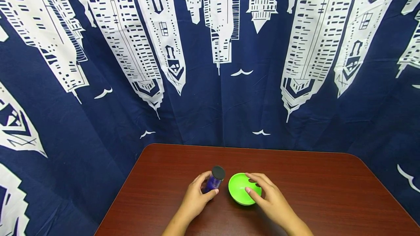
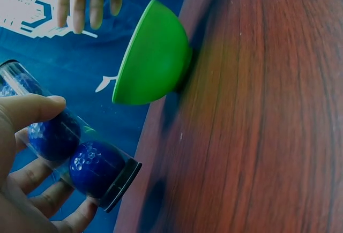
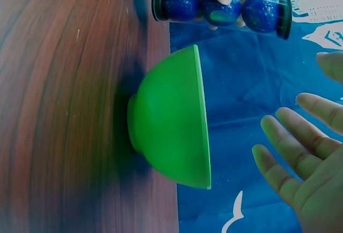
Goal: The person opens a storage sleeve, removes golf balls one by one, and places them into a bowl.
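Note:
My left hand (image 1: 194,199) grips a clear tube (image 1: 213,183) with black end caps. In the right wrist view, three dark blue dimpled balls, which look like golf balls (image 3: 260,13), sit in a row inside it. The tube is held up off the tabletop, just left of a bright green bowl (image 1: 237,188). The bowl stands upright on the table, and in the head view no contents show in it. Over the bowl's right side hovers my right hand (image 1: 271,200), fingers spread and holding nothing. In the right wrist view a gap separates this hand from the bowl's rim.
A reddish-brown wooden table (image 1: 311,177) with rounded far corners lies under the hands. Behind it and along the left side hangs a dark blue cloth (image 1: 203,119) printed with white upside-down buildings and birds.

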